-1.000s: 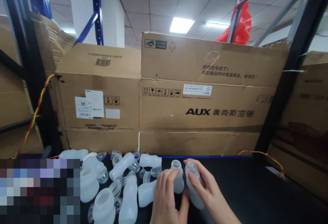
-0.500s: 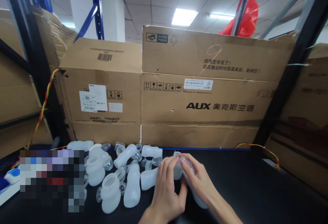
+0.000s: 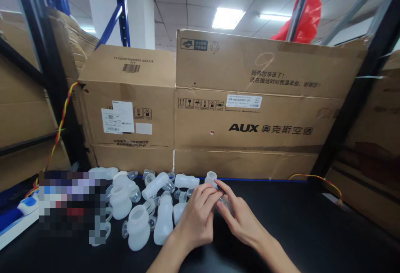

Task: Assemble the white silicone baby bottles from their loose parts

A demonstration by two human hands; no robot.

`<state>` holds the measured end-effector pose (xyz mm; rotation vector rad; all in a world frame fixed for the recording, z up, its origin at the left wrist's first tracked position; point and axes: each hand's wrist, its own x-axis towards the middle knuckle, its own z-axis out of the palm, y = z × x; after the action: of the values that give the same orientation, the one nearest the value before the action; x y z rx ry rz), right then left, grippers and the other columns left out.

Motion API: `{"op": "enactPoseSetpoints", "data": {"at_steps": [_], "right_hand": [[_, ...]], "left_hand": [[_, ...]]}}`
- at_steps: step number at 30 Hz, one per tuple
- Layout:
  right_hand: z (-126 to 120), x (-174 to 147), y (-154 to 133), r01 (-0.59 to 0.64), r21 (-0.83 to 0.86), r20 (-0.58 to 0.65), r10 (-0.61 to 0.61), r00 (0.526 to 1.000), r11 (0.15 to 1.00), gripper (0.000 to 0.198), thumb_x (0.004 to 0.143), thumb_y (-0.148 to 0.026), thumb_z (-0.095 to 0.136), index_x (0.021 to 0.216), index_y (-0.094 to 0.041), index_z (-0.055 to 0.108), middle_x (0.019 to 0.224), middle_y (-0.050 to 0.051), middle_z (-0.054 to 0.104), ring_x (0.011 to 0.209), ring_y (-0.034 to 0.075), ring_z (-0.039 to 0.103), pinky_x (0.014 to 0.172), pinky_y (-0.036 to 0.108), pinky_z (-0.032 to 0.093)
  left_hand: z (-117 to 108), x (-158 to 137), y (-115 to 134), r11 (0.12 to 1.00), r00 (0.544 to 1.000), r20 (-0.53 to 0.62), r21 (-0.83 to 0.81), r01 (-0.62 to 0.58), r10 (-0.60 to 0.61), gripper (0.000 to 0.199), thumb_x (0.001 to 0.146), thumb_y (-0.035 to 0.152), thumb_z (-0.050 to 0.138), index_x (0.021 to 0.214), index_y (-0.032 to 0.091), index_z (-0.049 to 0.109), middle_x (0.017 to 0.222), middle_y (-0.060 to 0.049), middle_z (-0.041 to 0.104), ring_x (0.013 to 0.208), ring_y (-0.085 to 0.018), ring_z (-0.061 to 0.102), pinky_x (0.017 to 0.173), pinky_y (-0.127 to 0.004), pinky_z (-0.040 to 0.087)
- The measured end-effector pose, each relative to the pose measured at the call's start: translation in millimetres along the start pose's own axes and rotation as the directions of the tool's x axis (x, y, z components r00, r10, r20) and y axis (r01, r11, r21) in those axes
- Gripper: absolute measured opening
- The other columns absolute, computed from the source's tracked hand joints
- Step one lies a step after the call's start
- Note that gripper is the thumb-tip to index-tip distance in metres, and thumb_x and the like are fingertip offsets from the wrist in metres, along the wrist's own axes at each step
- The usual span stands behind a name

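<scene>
My right hand (image 3: 242, 214) is closed around a clear, rounded plastic piece (image 3: 225, 207), possibly a bottle cap; most of it is hidden by the fingers. My left hand (image 3: 198, 210) is curled right beside it, its fingertips meeting the right hand's. What the left fingers grip, if anything, is hidden. Just behind both hands stands a translucent white bottle (image 3: 211, 176) with an open neck, its lower part covered by the fingers. To the left of my left hand lies a white bottle (image 3: 178, 212), partly covered, and a longer capped bottle (image 3: 163, 221).
Several white bottles and clear caps are heaped on the left of the black table (image 3: 300, 227), among them an upright open bottle (image 3: 139, 229). Cardboard sheets (image 3: 250, 139) wall off the back. Dark rack posts (image 3: 340, 110) frame the sides. A blurred patch (image 3: 71, 206) hides things at left.
The hands have closed in and turned, and the long bottle body seen under my right hand is no longer visible. The bottle behind now shows its neck. The view has shifted slightly.
</scene>
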<state>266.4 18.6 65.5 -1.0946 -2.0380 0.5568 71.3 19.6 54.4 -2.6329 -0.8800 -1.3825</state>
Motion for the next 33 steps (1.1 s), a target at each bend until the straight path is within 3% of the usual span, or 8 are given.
{"op": "enactPoseSetpoints", "data": {"at_steps": [5,9,15,17,19,22,27,33], "right_hand": [[-1,-1,0,-0.049,-0.006,-0.014,0.049,0.999,0.999,0.070,0.101,-0.048,0.052,0.163,-0.023,0.030,0.059,-0.009,0.049,0.051,0.012,0.040,0.054,0.022,0.035],[-2,-5,10,-0.071,0.082,-0.036,0.075,0.997,0.994,0.088,0.096,-0.050,0.060,0.165,-0.021,0.014,0.063,-0.010,0.056,0.053,0.013,0.043,0.055,0.022,0.035],[-10,-4,19,-0.036,-0.091,0.013,0.038,0.999,0.995,0.048,0.102,-0.054,0.047,0.137,-0.022,0.060,0.059,-0.005,0.062,0.050,0.015,0.051,0.055,0.026,0.036],[-10,-4,14,-0.001,-0.185,0.046,0.009,0.999,0.983,0.043,0.101,-0.054,0.051,0.128,-0.025,0.067,0.071,0.000,0.072,0.061,0.019,0.064,0.064,0.029,0.047],[-6,-5,6,0.037,-0.235,0.054,-0.025,0.998,0.971,0.042,0.097,-0.052,0.059,0.130,-0.027,0.066,0.100,0.006,0.079,0.084,0.026,0.074,0.081,0.036,0.053],[6,-8,-2,0.064,-0.212,-0.017,-0.069,0.997,0.975,0.043,0.100,-0.045,0.054,0.139,-0.026,0.057,0.125,0.011,0.073,0.107,0.029,0.072,0.093,0.041,0.054],[17,-12,-4,0.104,-0.232,-0.095,-0.129,0.987,0.967,0.037,0.102,-0.040,0.049,0.132,-0.021,0.057,0.117,0.012,0.074,0.099,0.027,0.073,0.086,0.038,0.055],[14,-5,-2,0.062,-0.344,-0.150,-0.121,0.981,0.937,0.035,0.096,-0.056,0.058,0.099,-0.023,0.070,0.081,0.004,0.077,0.071,0.024,0.073,0.066,0.031,0.047]], "left_hand": [[-16,9,3,1.000,0.992,0.129,0.028,-0.002,-0.002,0.052,0.090,0.002,0.050,0.137,0.024,0.056,0.118,-0.011,0.065,0.120,-0.028,0.057,0.105,-0.047,0.052],[-19,13,8,0.999,0.988,0.152,0.050,0.007,-0.014,0.037,0.091,0.006,0.055,0.123,0.024,0.061,0.107,-0.007,0.066,0.110,-0.027,0.057,0.106,-0.047,0.046],[-11,7,8,0.988,0.986,0.119,0.118,0.099,-0.113,0.015,0.089,0.019,0.059,0.104,0.021,0.063,0.102,-0.008,0.067,0.095,-0.027,0.057,0.096,-0.047,0.044],[-12,6,5,0.976,0.986,0.066,0.166,0.140,-0.152,0.012,0.092,0.021,0.054,0.099,0.020,0.064,0.099,-0.008,0.068,0.092,-0.026,0.059,0.096,-0.048,0.041],[-15,6,2,0.959,0.982,-0.008,0.213,0.185,-0.188,0.015,0.094,0.022,0.050,0.097,0.021,0.065,0.097,-0.007,0.069,0.090,-0.026,0.059,0.098,-0.050,0.037],[-18,8,1,0.942,0.971,-0.069,0.235,0.238,-0.228,0.020,0.097,0.028,0.046,0.096,0.020,0.064,0.096,-0.008,0.068,0.091,-0.026,0.058,0.098,-0.050,0.034],[-16,12,11,0.929,0.953,-0.069,0.210,0.304,-0.296,0.027,0.101,0.028,0.037,0.088,0.022,0.059,0.089,-0.006,0.064,0.087,-0.025,0.055,0.095,-0.048,0.033],[-18,14,11,0.889,0.910,-0.128,0.198,0.412,-0.393,0.032,0.103,0.024,0.035,0.081,0.023,0.059,0.086,-0.003,0.065,0.086,-0.023,0.057,0.097,-0.048,0.031]]}}
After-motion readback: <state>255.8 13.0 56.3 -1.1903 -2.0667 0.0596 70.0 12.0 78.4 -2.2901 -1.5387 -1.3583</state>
